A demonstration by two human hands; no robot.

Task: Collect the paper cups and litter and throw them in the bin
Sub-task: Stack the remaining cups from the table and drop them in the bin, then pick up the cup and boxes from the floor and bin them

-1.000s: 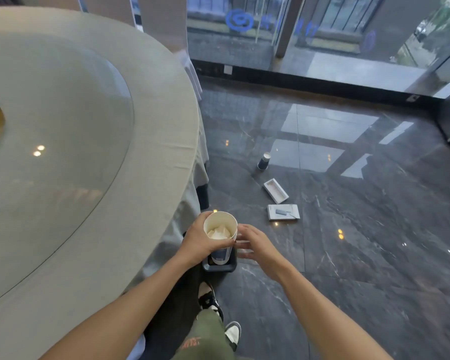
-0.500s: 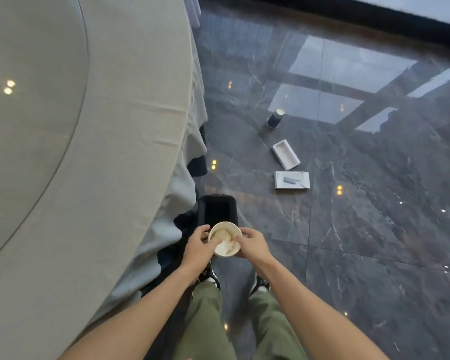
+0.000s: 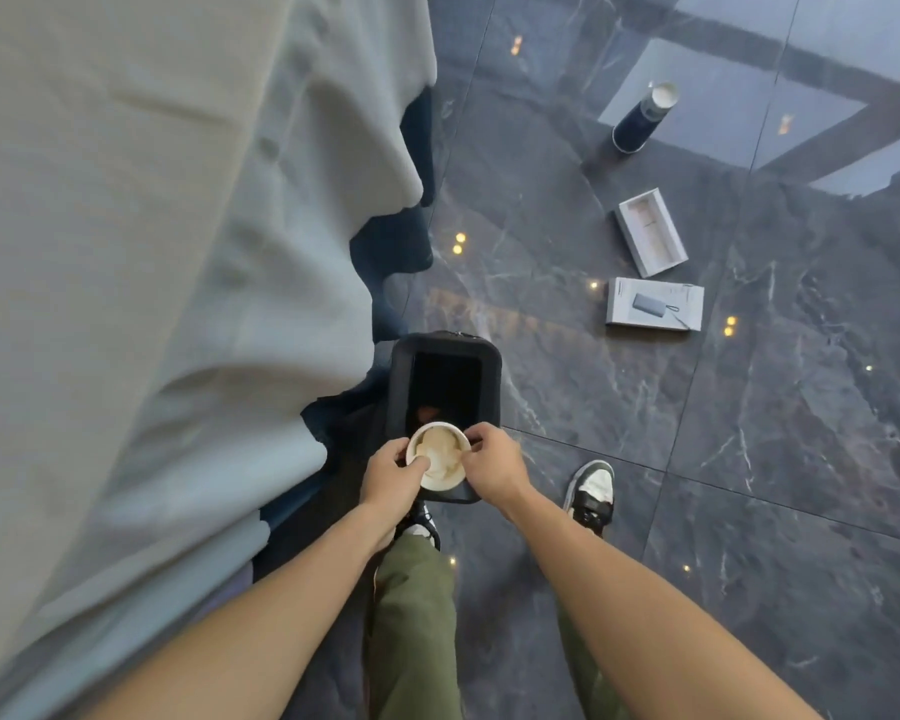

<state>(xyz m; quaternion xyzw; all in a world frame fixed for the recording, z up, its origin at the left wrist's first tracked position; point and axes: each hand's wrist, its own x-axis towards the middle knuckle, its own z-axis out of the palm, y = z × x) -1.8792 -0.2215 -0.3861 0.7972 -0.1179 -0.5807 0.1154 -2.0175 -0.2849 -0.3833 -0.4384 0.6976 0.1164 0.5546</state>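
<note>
Both hands grip the paper cup (image 3: 437, 456), left hand (image 3: 392, 472) and right hand (image 3: 492, 467) pinching its rim, upright directly above the bin's (image 3: 445, 350) near edge.

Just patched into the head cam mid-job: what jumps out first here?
Both hands, left hand and right hand, hold a white paper cup stuffed with crumpled tissue over the near end of the open black rectangular bin beside the draped table. Farther right on the dark marble floor stand a dark blue paper cup and two white boxes.

A pale tablecloth (image 3: 178, 252) drapes at left. The dark marble floor (image 3: 749, 485) reflects ceiling lights.
</note>
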